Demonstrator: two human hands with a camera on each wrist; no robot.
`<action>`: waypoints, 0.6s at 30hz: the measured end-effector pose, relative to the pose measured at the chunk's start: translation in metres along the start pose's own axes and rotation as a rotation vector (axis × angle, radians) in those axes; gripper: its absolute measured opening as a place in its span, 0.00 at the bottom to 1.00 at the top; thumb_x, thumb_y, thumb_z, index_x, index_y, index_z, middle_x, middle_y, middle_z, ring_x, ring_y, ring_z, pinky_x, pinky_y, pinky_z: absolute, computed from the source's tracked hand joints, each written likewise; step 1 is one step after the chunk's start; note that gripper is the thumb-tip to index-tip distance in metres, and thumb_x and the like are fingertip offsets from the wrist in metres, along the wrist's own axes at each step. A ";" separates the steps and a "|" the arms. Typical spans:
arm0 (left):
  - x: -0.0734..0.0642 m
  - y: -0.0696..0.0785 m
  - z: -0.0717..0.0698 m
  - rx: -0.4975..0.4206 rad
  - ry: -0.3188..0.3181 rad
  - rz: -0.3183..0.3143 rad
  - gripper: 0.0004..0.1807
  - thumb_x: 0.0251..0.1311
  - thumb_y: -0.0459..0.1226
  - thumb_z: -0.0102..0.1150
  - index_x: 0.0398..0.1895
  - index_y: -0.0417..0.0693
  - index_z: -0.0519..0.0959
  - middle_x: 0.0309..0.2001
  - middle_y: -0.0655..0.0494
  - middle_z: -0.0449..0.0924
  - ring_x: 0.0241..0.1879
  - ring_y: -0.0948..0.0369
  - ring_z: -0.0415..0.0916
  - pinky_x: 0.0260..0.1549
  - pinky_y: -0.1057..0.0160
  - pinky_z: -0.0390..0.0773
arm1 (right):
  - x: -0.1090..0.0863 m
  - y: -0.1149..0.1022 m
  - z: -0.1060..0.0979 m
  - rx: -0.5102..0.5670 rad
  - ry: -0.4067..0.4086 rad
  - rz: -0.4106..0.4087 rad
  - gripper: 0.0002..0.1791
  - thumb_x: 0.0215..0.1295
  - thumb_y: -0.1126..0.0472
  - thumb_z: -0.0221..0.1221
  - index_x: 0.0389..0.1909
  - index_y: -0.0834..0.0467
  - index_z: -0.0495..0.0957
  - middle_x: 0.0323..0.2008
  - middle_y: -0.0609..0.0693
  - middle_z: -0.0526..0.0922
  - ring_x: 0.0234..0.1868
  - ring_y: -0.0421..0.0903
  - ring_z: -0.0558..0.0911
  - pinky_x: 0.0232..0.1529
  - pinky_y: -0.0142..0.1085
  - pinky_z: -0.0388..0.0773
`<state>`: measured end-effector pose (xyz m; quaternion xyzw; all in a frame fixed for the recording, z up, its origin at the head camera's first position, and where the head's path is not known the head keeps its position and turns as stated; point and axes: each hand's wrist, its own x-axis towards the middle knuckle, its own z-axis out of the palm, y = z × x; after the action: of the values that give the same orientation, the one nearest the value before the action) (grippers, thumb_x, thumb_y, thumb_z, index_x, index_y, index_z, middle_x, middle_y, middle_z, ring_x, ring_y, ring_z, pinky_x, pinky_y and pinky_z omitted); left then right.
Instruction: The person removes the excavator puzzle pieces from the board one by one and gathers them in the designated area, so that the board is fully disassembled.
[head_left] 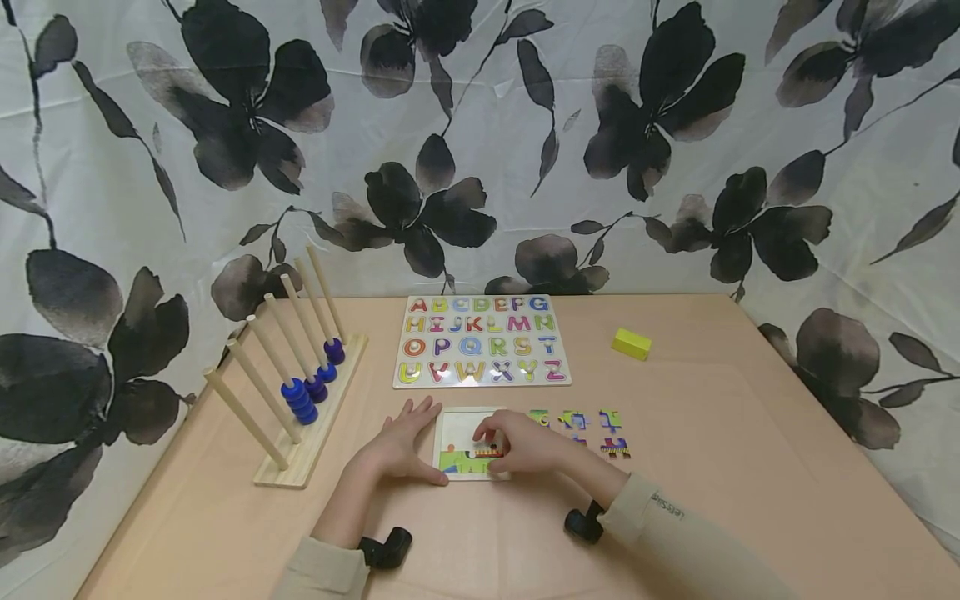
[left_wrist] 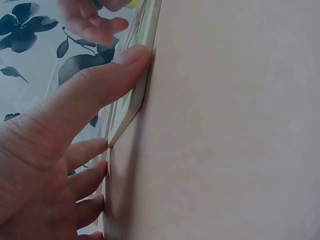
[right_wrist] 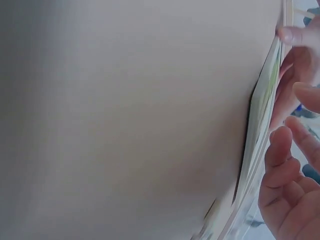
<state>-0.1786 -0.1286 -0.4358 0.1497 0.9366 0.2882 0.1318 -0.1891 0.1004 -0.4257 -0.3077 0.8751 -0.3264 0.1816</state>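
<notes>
A small white puzzle board (head_left: 454, 423) lies on the table, with green picture pieces (head_left: 459, 463) along its lower part. My left hand (head_left: 397, 443) steadies it at the left side, fingers spread. In the left wrist view its thumb (left_wrist: 117, 70) rests on the board's near edge. Over the right part of the board hovers my right hand (head_left: 528, 443), fingers loosely bent. The right wrist view shows its thumb (right_wrist: 307, 97) apart from the fingers (right_wrist: 280, 150), with nothing visible between them. Several loose puzzle pieces (head_left: 611, 420) lie right of the board, some hidden behind the right hand.
Behind the board lies an alphabet board (head_left: 483, 340) with coloured letters. A wooden peg stand (head_left: 294, 467) with blue rings (head_left: 300, 402) stands at the left. A yellow block (head_left: 632, 343) sits at the back right. A flowered cloth (head_left: 525, 150) hangs behind the table.
</notes>
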 end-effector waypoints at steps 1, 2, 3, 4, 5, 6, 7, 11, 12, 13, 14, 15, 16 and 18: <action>0.000 0.000 0.000 0.000 0.000 0.002 0.59 0.27 0.50 0.77 0.67 0.41 0.59 0.69 0.43 0.50 0.68 0.41 0.39 0.61 0.37 0.41 | 0.002 -0.002 0.001 -0.007 -0.005 -0.007 0.19 0.49 0.64 0.66 0.45 0.57 0.76 0.35 0.47 0.74 0.27 0.41 0.71 0.27 0.28 0.71; 0.000 0.000 0.000 0.003 -0.002 0.004 0.59 0.27 0.50 0.77 0.67 0.41 0.59 0.69 0.43 0.50 0.68 0.41 0.39 0.61 0.36 0.42 | 0.005 -0.004 0.003 -0.014 -0.009 -0.011 0.20 0.50 0.64 0.66 0.46 0.57 0.76 0.35 0.47 0.74 0.27 0.41 0.71 0.28 0.28 0.71; 0.000 0.000 0.000 0.004 -0.003 0.006 0.59 0.27 0.50 0.77 0.67 0.41 0.59 0.69 0.43 0.50 0.68 0.41 0.39 0.61 0.36 0.42 | 0.007 -0.006 0.004 -0.021 -0.014 -0.007 0.20 0.50 0.64 0.66 0.46 0.56 0.76 0.35 0.46 0.74 0.28 0.41 0.71 0.28 0.27 0.71; 0.000 0.000 0.000 0.005 -0.005 0.007 0.59 0.27 0.50 0.77 0.67 0.40 0.58 0.69 0.43 0.50 0.68 0.41 0.39 0.61 0.36 0.42 | 0.009 -0.008 0.006 -0.026 -0.019 -0.005 0.20 0.50 0.63 0.66 0.47 0.56 0.76 0.35 0.46 0.74 0.28 0.40 0.71 0.28 0.27 0.71; 0.000 -0.001 0.000 0.007 -0.006 0.010 0.59 0.28 0.50 0.77 0.67 0.40 0.58 0.69 0.43 0.50 0.68 0.41 0.39 0.61 0.36 0.42 | 0.011 -0.010 0.007 -0.030 -0.022 -0.007 0.21 0.50 0.63 0.66 0.47 0.56 0.76 0.35 0.46 0.74 0.28 0.40 0.71 0.28 0.27 0.71; 0.000 -0.001 0.000 0.008 -0.007 0.014 0.59 0.28 0.50 0.77 0.67 0.40 0.58 0.69 0.42 0.50 0.68 0.41 0.39 0.60 0.36 0.42 | 0.013 -0.011 0.009 -0.035 -0.027 -0.008 0.21 0.50 0.63 0.66 0.47 0.57 0.75 0.35 0.46 0.74 0.28 0.39 0.70 0.29 0.27 0.71; 0.000 -0.002 0.000 0.008 -0.008 0.016 0.59 0.28 0.50 0.77 0.67 0.40 0.58 0.69 0.42 0.50 0.68 0.41 0.39 0.60 0.36 0.42 | 0.014 -0.013 0.010 -0.041 -0.034 -0.006 0.22 0.49 0.63 0.66 0.48 0.57 0.75 0.35 0.46 0.73 0.28 0.39 0.70 0.29 0.27 0.71; 0.000 -0.003 -0.001 0.007 -0.011 0.020 0.59 0.28 0.50 0.77 0.67 0.40 0.58 0.69 0.43 0.50 0.68 0.41 0.38 0.60 0.35 0.42 | 0.022 -0.020 0.014 -0.077 -0.067 0.008 0.24 0.49 0.62 0.67 0.50 0.59 0.75 0.33 0.46 0.73 0.29 0.39 0.71 0.31 0.26 0.71; 0.000 -0.003 -0.001 0.008 -0.011 0.021 0.59 0.28 0.51 0.77 0.67 0.40 0.58 0.69 0.43 0.50 0.68 0.41 0.38 0.60 0.35 0.41 | 0.023 -0.022 0.014 -0.089 -0.074 0.012 0.25 0.48 0.62 0.67 0.50 0.59 0.75 0.33 0.46 0.73 0.30 0.39 0.71 0.31 0.26 0.71; 0.000 -0.003 -0.001 0.007 -0.011 0.021 0.59 0.28 0.51 0.77 0.67 0.40 0.58 0.69 0.43 0.50 0.68 0.40 0.38 0.60 0.35 0.41 | 0.024 -0.023 0.015 -0.102 -0.079 0.017 0.25 0.48 0.62 0.66 0.51 0.60 0.74 0.33 0.45 0.73 0.30 0.39 0.71 0.32 0.26 0.70; 0.001 -0.003 -0.001 0.008 -0.010 0.023 0.59 0.28 0.51 0.77 0.67 0.40 0.58 0.69 0.43 0.50 0.68 0.40 0.38 0.60 0.35 0.41 | 0.025 -0.024 0.015 -0.114 -0.082 0.023 0.26 0.48 0.62 0.66 0.51 0.60 0.74 0.33 0.45 0.73 0.30 0.39 0.70 0.32 0.26 0.70; 0.001 -0.003 -0.001 0.008 -0.010 0.025 0.59 0.28 0.51 0.77 0.67 0.40 0.58 0.69 0.42 0.50 0.68 0.40 0.39 0.60 0.35 0.41 | 0.026 -0.026 0.016 -0.128 -0.084 0.028 0.26 0.48 0.61 0.66 0.51 0.60 0.74 0.33 0.45 0.73 0.31 0.38 0.70 0.32 0.26 0.69; 0.000 -0.003 -0.001 0.008 -0.008 0.027 0.59 0.28 0.51 0.77 0.67 0.40 0.58 0.69 0.42 0.50 0.68 0.40 0.39 0.60 0.35 0.41 | 0.027 -0.027 0.016 -0.137 -0.083 0.032 0.26 0.48 0.62 0.66 0.51 0.60 0.74 0.32 0.45 0.72 0.31 0.39 0.70 0.32 0.27 0.69; 0.001 -0.003 -0.001 0.007 -0.008 0.031 0.59 0.28 0.50 0.77 0.67 0.40 0.58 0.69 0.42 0.50 0.68 0.40 0.39 0.60 0.35 0.41 | 0.028 -0.028 0.017 -0.156 -0.081 0.046 0.26 0.47 0.62 0.66 0.51 0.60 0.74 0.32 0.45 0.71 0.31 0.38 0.69 0.32 0.27 0.69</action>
<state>-0.1801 -0.1315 -0.4369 0.1656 0.9346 0.2866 0.1304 -0.1893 0.0571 -0.4218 -0.3138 0.8965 -0.2404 0.2000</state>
